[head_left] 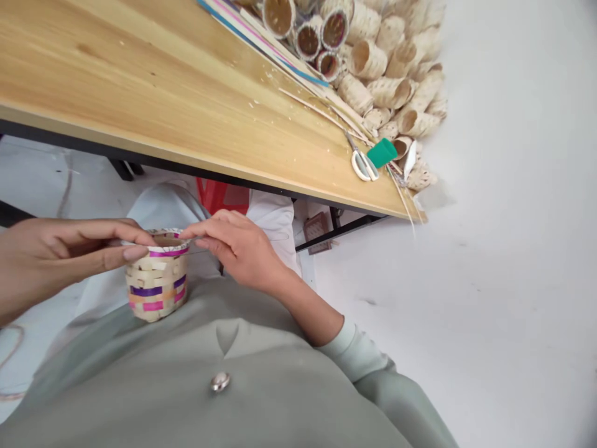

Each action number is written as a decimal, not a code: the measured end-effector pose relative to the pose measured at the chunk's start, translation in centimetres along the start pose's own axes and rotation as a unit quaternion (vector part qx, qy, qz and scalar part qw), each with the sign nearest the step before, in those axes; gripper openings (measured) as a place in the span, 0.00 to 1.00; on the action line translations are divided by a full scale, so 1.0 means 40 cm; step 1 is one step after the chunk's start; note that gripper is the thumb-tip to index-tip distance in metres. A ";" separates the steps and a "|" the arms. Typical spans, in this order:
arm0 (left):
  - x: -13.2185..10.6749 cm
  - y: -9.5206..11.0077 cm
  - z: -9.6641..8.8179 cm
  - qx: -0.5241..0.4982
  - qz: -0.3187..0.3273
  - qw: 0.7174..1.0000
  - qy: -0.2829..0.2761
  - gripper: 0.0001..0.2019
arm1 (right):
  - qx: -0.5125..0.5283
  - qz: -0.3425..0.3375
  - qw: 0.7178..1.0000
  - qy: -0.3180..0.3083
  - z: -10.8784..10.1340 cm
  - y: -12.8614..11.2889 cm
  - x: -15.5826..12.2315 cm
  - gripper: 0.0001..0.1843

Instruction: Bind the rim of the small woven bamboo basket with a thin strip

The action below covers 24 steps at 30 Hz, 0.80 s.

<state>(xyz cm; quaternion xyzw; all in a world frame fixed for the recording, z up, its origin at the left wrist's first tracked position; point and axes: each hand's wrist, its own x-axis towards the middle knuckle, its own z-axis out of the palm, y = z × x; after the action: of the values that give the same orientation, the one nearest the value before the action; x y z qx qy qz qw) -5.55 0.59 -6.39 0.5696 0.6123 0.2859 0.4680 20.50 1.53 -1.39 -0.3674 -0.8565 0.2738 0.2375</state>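
Note:
A small woven basket (156, 283) rests upright against my lap, pale strips crossed by purple, pink and orange bands. Its rim is bound in white with a pink strip below. My left hand (79, 249) pinches the near left of that rim between thumb and fingers. On the rim's right side, my right hand (237, 246) has its index fingertip at the edge and its thumb close under it. Something thin and dark shows between those fingers, too small to name. The inside of the basket is mostly hidden.
On the wooden table (153, 93) lie white-handled scissors (364, 165), a green cylinder (381, 153) and long pale and coloured strips (261, 40). Many woven tubes (368, 59) are heaped at its far right. A red stool (224, 198) stands beneath the table.

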 end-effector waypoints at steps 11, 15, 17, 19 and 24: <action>0.000 0.037 0.029 -0.045 -0.020 0.996 -0.071 0.17 | 0.016 -0.037 0.998 -0.041 -0.010 0.024 0.013 0.12; 0.028 -0.008 0.034 -0.049 -0.002 0.995 -0.092 0.20 | 0.023 -0.014 0.997 -0.073 -0.016 0.031 0.015 0.12; 0.031 -0.013 0.037 -0.047 0.006 0.994 -0.096 0.22 | 0.028 -0.004 0.996 -0.084 -0.017 0.034 0.017 0.12; 0.030 -0.009 0.039 -0.044 0.008 0.994 -0.096 0.24 | 0.039 -0.008 0.995 -0.089 -0.018 0.036 0.019 0.12; 0.024 0.009 0.042 -0.049 0.002 0.994 -0.094 0.22 | 0.061 -0.004 0.992 -0.112 -0.022 0.036 0.025 0.13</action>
<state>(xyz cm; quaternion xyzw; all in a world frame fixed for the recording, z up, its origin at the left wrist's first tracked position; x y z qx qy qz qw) -3.81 1.29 -6.97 0.5717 0.5499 0.2615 0.5499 21.15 3.37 -1.48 -0.3158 -0.8608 0.3639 0.1636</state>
